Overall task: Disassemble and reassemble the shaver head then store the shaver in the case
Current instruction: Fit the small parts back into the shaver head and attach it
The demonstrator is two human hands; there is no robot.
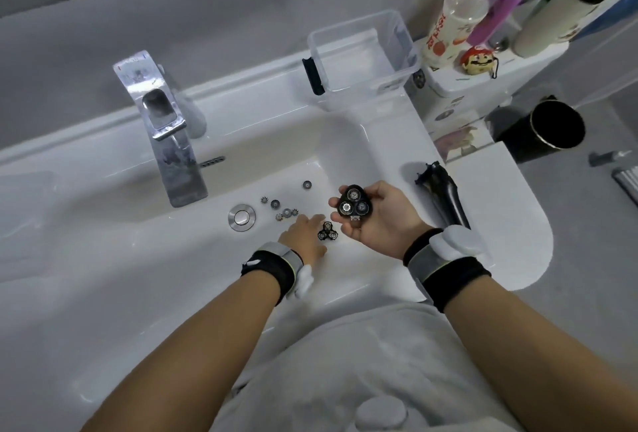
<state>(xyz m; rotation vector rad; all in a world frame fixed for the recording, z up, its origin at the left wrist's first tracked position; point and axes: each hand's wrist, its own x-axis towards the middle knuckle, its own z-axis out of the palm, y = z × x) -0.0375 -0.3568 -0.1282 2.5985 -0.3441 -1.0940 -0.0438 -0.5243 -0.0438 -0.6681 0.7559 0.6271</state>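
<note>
Two hands: right hand fingers cup the shaver head; left hand fingers spread, empty, beside the retainer.

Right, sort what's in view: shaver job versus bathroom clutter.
Job: shaver head in right hand; retainer frame by left hand; loose cutters; shaver body; clear case.
Clutter: faucet; bottles; black cup; toy figure.

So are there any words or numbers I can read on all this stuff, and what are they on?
None can be read for sure.
Clear bottle: red lettering down its label, too blurred to read.
Faucet: small red and blue marks on top, not letters I can make out.
White box: round printed marks, too small to read.
Shaver head in the right hand: no text visible.
</note>
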